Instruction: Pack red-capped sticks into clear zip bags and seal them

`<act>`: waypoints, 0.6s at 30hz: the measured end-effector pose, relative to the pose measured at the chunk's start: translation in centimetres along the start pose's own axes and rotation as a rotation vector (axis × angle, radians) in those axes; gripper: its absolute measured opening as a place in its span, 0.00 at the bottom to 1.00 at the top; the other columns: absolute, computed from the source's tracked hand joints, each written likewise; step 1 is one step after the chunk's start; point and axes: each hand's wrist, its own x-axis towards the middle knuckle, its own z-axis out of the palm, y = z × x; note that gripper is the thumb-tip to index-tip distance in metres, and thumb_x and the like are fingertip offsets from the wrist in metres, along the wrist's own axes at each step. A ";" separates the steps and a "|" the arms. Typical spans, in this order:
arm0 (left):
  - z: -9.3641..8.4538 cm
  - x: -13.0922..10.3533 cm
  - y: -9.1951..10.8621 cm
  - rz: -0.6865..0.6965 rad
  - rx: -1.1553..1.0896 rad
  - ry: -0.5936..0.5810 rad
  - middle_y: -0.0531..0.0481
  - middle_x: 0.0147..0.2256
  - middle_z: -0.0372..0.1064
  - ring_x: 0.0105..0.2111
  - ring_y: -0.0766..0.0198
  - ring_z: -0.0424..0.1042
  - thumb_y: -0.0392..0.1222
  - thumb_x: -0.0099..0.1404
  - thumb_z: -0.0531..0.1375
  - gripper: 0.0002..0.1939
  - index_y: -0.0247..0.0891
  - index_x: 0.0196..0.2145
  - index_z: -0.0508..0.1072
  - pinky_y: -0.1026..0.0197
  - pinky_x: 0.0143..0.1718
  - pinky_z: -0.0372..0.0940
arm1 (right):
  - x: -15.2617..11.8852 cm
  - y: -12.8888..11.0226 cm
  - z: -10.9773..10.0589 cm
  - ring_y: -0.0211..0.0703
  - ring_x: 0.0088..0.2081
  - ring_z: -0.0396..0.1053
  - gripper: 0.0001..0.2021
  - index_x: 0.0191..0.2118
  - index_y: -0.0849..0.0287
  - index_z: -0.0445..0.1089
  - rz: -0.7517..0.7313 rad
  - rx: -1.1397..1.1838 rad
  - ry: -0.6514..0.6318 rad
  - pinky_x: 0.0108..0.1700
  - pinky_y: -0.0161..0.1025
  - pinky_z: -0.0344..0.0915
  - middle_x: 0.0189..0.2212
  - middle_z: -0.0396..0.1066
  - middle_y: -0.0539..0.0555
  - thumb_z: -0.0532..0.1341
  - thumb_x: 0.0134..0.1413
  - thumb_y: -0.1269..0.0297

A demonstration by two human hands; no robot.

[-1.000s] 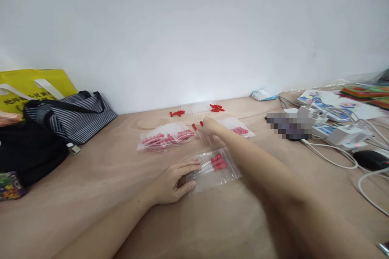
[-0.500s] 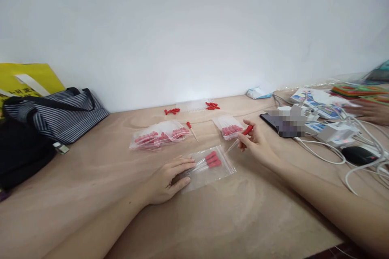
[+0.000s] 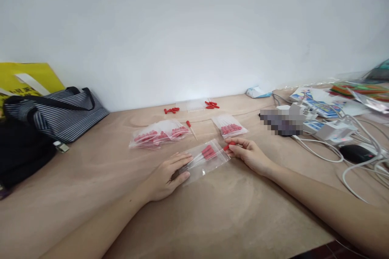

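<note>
A: How do the hands lie?

B: The left hand (image 3: 168, 176) rests palm down on the table (image 3: 212, 218), open rather than gripping, fingers reaching right and thumb set apart on the near side. Its fingertips touch the left end of a clear bag (image 3: 202, 174). That forearm comes in from the near left.

A: And the other?

B: The right hand (image 3: 247, 154) pinches the red bulb of a dropper (image 3: 230, 145) between thumb and fingers, pointing left, its forearm slanting in from the near right. The dropper is at the clear bag's right end; I can't tell whether its tube is inside.

A: What does that bag hold?

B: A few bagged droppers (image 3: 208, 152), bulbs to the right, tubes running left toward the left hand.

A: Other containers?

B: Beyond it on the left, overlapping filled bags (image 3: 159, 133), red bulbs showing through. On the right, a single filled bag (image 3: 230, 126) holds a row of droppers, bulbs toward the near side. Between them lies a loose dropper (image 3: 191, 130), bulb at the far end.

A: Farther out?

B: Two clusters of red bulbs near the wall (image 3: 194, 40), a left cluster (image 3: 172, 110) and a right cluster (image 3: 212, 105). Off right, a phone (image 3: 279, 123) and a mouse (image 3: 356, 153); off left, a striped bag (image 3: 65, 111) in front of a yellow bag (image 3: 33, 77).
</note>
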 end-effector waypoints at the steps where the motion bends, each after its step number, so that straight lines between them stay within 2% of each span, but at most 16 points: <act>1: 0.0 0.0 0.0 -0.001 0.002 -0.003 0.47 0.54 0.58 0.55 0.58 0.55 0.44 0.64 0.50 0.20 0.39 0.53 0.60 0.51 0.57 0.50 | 0.0 0.0 0.0 0.31 0.26 0.67 0.13 0.34 0.60 0.66 0.001 -0.041 -0.007 0.33 0.33 0.66 0.25 0.67 0.48 0.63 0.39 0.62; 3: 0.0 0.1 0.0 0.000 0.010 -0.006 0.47 0.54 0.57 0.55 0.58 0.55 0.45 0.63 0.51 0.21 0.39 0.54 0.60 0.50 0.57 0.49 | -0.1 -0.1 0.1 0.30 0.23 0.65 0.15 0.36 0.59 0.65 -0.019 -0.116 -0.014 0.25 0.30 0.64 0.25 0.66 0.47 0.64 0.38 0.62; 5: -0.1 0.2 0.0 0.008 0.012 -0.002 0.47 0.54 0.58 0.55 0.58 0.56 0.45 0.63 0.51 0.22 0.39 0.54 0.60 0.50 0.57 0.49 | -0.1 -0.2 0.2 0.29 0.19 0.63 0.17 0.37 0.57 0.63 -0.037 -0.182 -0.016 0.16 0.28 0.57 0.27 0.66 0.46 0.64 0.37 0.62; 7: -0.1 0.3 0.1 0.019 0.005 0.002 0.46 0.53 0.59 0.54 0.58 0.57 0.45 0.63 0.51 0.21 0.38 0.53 0.60 0.50 0.57 0.49 | -0.1 -0.3 0.3 0.27 0.15 0.59 0.17 0.35 0.57 0.62 -0.041 -0.245 -0.038 0.12 0.26 0.51 0.28 0.66 0.46 0.65 0.36 0.61; 10: -0.1 0.3 0.2 0.021 0.002 0.002 0.46 0.53 0.60 0.54 0.57 0.57 0.44 0.62 0.52 0.21 0.38 0.53 0.60 0.49 0.57 0.49 | 0.1 -0.1 0.4 0.25 0.14 0.54 0.13 0.29 0.59 0.63 -0.033 -0.357 -0.099 0.12 0.26 0.50 0.22 0.65 0.45 0.65 0.36 0.60; 14: -0.1 0.4 0.2 0.024 0.002 0.002 0.46 0.53 0.60 0.54 0.57 0.57 0.44 0.62 0.52 0.21 0.38 0.53 0.60 0.49 0.57 0.50 | 0.4 0.3 0.4 0.27 0.14 0.52 0.13 0.25 0.61 0.66 -0.022 -0.469 -0.151 0.13 0.27 0.47 0.15 0.61 0.44 0.65 0.36 0.57; 18: 0.0 0.3 0.1 0.027 0.004 0.003 0.46 0.53 0.60 0.54 0.57 0.57 0.44 0.62 0.52 0.21 0.38 0.53 0.60 0.49 0.57 0.50 | 0.7 0.3 0.2 0.29 0.19 0.55 0.12 0.24 0.62 0.70 -0.157 -0.545 -0.304 0.19 0.29 0.52 0.18 0.62 0.47 0.61 0.43 0.56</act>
